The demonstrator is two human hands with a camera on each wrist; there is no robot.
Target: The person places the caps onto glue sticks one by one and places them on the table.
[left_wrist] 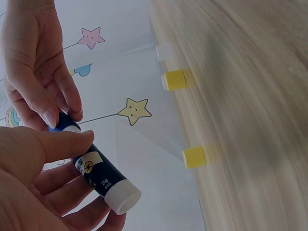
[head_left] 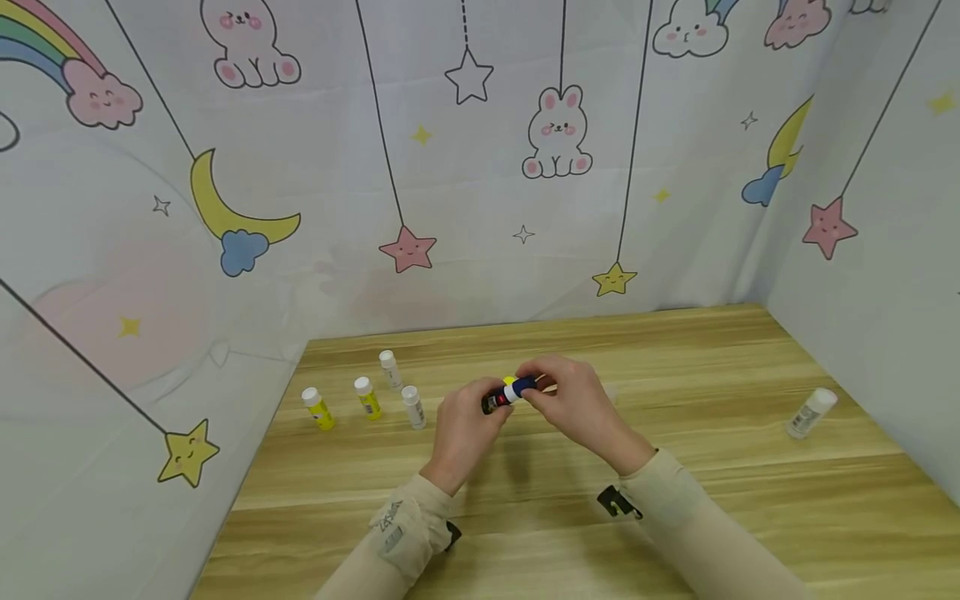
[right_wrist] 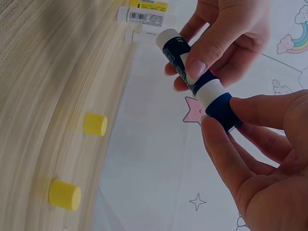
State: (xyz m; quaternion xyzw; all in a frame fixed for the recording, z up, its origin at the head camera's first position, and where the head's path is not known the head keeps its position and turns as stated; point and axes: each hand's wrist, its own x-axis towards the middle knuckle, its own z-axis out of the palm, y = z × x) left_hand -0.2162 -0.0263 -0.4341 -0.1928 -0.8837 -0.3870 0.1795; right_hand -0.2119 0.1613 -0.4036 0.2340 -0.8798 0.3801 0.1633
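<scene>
Both hands meet on a navy glue stick (head_left: 495, 401), held tilted above the table. My left hand (head_left: 468, 421) grips its dark body, thumb across the label, and the white base end sticks out past the fingers in the left wrist view. With thumb and fingertips my right hand (head_left: 573, 404) pinches the blue cap (right_wrist: 222, 111) at the other end. A white band (right_wrist: 210, 92) shows between the cap and the dark body. Behind the hands, a yellow cap (right_wrist: 95, 124) and another yellow cap (right_wrist: 65, 195) stand on the table.
On the wooden table (head_left: 712, 358), two yellow glue sticks (head_left: 317, 408) and two white ones (head_left: 413, 407) stand at the left. Another white glue stick (head_left: 812, 413) is near the right edge. A whitish cap (left_wrist: 164, 52) lies beyond the yellow ones. Patterned curtain (head_left: 480, 183) encloses the back and sides.
</scene>
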